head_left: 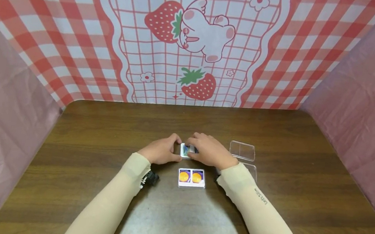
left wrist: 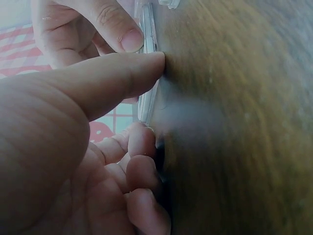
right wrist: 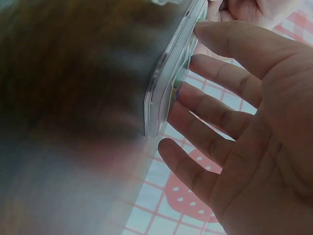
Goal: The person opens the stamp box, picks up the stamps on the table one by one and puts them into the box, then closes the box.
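Observation:
A small flat clear plastic case with a white-bordered picture insert (head_left: 185,151) lies on the table between the two hands. From its left end my left hand (head_left: 160,149) holds it, thumb at the near corner and fingertips at the far corner. Above the case is my right hand (head_left: 211,150), its thumb and extended fingertips touching the picture side and covering much of it. In the right wrist view the layered edge of the case (right wrist: 157,98) shows beside the spread fingers. A second case (head_left: 191,185), nearer the body, displays two orange round pictures on purple.
Right of the right hand lie two clear, shallow plastic pieces, the farther one (head_left: 242,151) in full view and the nearer one (head_left: 254,172) partly behind the wrist. The brown wooden table (head_left: 104,123) meets a strawberry-print cloth (head_left: 182,101) at its back.

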A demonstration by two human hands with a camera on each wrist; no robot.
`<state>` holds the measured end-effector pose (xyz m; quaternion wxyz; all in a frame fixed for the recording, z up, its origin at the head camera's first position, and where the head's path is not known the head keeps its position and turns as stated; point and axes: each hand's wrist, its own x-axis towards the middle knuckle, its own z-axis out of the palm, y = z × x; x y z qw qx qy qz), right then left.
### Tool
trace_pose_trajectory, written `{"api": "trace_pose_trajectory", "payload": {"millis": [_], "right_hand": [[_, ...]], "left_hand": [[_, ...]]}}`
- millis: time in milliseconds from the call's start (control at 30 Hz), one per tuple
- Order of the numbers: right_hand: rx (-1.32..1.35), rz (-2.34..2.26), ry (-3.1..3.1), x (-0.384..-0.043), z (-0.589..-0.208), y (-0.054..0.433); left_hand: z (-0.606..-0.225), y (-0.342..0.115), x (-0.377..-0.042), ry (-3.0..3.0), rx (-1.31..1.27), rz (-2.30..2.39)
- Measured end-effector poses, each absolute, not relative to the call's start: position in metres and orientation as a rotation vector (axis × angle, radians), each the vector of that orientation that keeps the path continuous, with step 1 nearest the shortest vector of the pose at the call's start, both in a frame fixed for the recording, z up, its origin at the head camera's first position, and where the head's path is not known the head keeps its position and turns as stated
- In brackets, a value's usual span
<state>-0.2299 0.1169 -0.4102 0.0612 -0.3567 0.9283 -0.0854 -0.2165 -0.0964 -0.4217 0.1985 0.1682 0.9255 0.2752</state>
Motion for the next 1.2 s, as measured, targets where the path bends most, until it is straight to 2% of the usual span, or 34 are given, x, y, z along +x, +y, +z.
{"api": "trace_pose_trajectory", "payload": {"millis": [567, 833, 1200], "right_hand": [[-0.976, -0.320, 2.809, -0.230, -0.406, 0.118], [-0.885, -0.459, 2.776, -0.231, -0.389, 0.135], [-0.697, -0.422, 2.831, -0.238, -0.381, 0.157]], "left_hand": [[-0.421, -0.098, -0.216, 2.598, 0.481, 0.787], [-0.422, -0.096, -0.217, 2.607, 0.501, 0.773], [-0.422, -0.098, -0.216, 2.609, 0.517, 0.739]]}}
